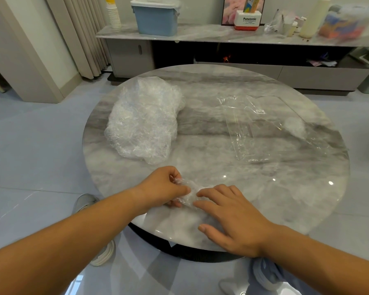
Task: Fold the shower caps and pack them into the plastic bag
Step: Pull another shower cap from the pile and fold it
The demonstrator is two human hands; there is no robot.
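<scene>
Head view looks down on a round marble desk; at its near edge both hands meet over one crumpled clear shower cap; the left hand has its fingers and thumb curled round the cap's left end, pinching it; the right hand lies flat and spread, its straight fingertips touching the cap's right end, thumb held apart. Farther back on the left sits a loose pile of shower caps (clear, wrinkled, heaped together); well apart on the right the plastic bag lies flat and see-through, a small white label near its far end. Behind the desk a long sideboard carries a blue lidded box, a stack of paper cups and a red-and-white box.
</scene>
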